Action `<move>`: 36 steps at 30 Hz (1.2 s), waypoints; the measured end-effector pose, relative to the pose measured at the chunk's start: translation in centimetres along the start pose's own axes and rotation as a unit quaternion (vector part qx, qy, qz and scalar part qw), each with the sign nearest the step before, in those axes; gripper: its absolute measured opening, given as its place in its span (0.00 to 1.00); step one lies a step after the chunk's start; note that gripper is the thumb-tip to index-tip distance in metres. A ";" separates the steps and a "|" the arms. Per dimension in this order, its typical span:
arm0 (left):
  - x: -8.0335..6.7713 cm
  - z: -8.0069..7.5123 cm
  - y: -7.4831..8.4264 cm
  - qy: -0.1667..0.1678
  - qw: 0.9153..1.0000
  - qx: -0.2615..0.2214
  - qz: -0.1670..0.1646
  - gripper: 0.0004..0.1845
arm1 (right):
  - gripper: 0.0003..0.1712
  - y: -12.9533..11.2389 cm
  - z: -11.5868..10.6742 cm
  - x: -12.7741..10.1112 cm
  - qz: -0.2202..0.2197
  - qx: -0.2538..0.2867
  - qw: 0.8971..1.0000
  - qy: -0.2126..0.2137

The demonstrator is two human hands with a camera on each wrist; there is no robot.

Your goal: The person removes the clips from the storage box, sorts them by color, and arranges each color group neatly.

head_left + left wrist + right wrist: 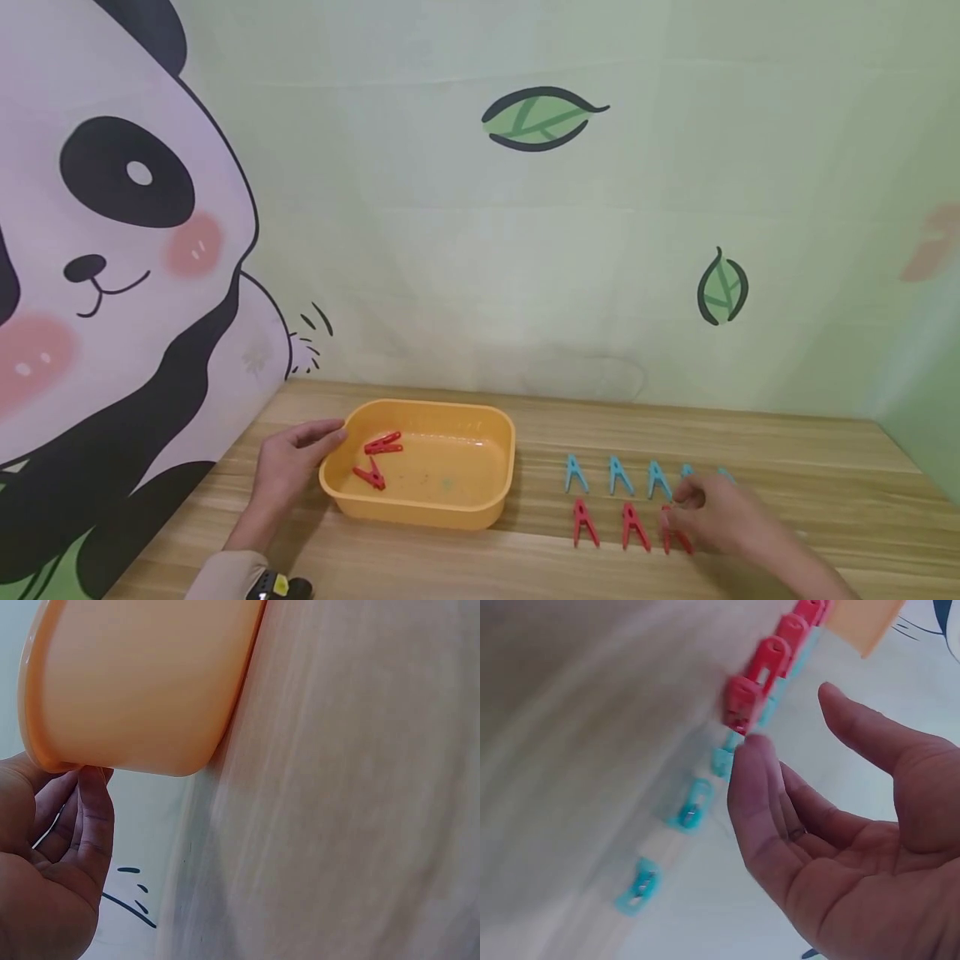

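Note:
A yellow tub (pixel 495 467) sits on the wooden table with two red pegs (pixel 382 443) inside. My left hand (pixel 318 440) rests against the tub's left rim; in the left wrist view its fingers (pixel 94 817) lie fairly straight under the tub's (pixel 142 682) lip. To the right, a row of blue pegs (pixel 619 475) lies behind a row of red pegs (pixel 584 522). My right hand (pixel 686 504) hovers over the right end of both rows, holding nothing. In the right wrist view, the right hand (pixel 791 724) has a fingertip just short of the nearest red peg (pixel 742 705).
The table (pixel 825 467) backs onto a green wall with leaf drawings, and a panda panel closes off the left side. Blue pegs (pixel 690 806) continue to the right past my hand. A dark wrist-worn device (pixel 281 587) shows at the bottom left.

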State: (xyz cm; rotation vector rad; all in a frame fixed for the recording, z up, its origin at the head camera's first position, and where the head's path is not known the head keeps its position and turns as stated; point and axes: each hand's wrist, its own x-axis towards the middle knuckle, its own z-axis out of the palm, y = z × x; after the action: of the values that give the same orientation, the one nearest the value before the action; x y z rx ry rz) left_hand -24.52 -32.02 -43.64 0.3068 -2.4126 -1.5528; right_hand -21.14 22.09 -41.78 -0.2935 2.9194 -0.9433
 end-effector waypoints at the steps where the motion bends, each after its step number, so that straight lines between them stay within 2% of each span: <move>1: 0.0 0.0 0.0 0.000 1.000 0.000 0.000 0.23 | 0.17 -0.2 -0.2 0.1 -0.005 -0.005 1.000 0.005; 5: 0.0 0.0 0.0 0.000 1.000 -0.002 -0.002 0.24 | 0.19 -1.7 -0.9 0.8 -0.014 0.011 1.000 0.019; 9: 0.1 0.0 0.0 -0.002 1.000 -0.004 -0.008 0.24 | 0.21 -3.6 -1.3 1.3 -0.059 0.044 0.997 0.019; 13: 0.0 0.0 0.0 -0.003 1.000 -0.001 -0.010 0.24 | 0.21 -5.6 -1.0 2.0 -0.116 0.075 0.990 0.021; 19: 0.0 0.0 0.1 -0.003 1.000 0.001 -0.016 0.24 | 0.20 -9.1 0.3 3.5 -0.162 0.125 0.979 0.019; 27: -0.1 0.0 0.3 -0.007 1.000 -0.002 -0.020 0.24 | 0.17 -13.2 2.6 5.8 -0.215 0.148 0.965 0.016; 33: -0.1 0.0 0.4 -0.006 1.000 -0.004 -0.023 0.24 | 0.18 -15.9 4.3 7.0 -0.246 0.187 0.951 -0.011; 36: -0.1 0.0 0.4 -0.004 1.000 -0.007 -0.022 0.24 | 0.18 -17.0 5.3 7.5 -0.255 0.191 0.948 -0.023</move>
State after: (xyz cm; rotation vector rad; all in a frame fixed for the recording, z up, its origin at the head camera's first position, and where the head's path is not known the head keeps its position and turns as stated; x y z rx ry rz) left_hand -24.44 -31.81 -43.32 0.3536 -2.4147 -1.5911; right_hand -25.17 4.03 -36.07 -1.0528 2.5719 -1.5053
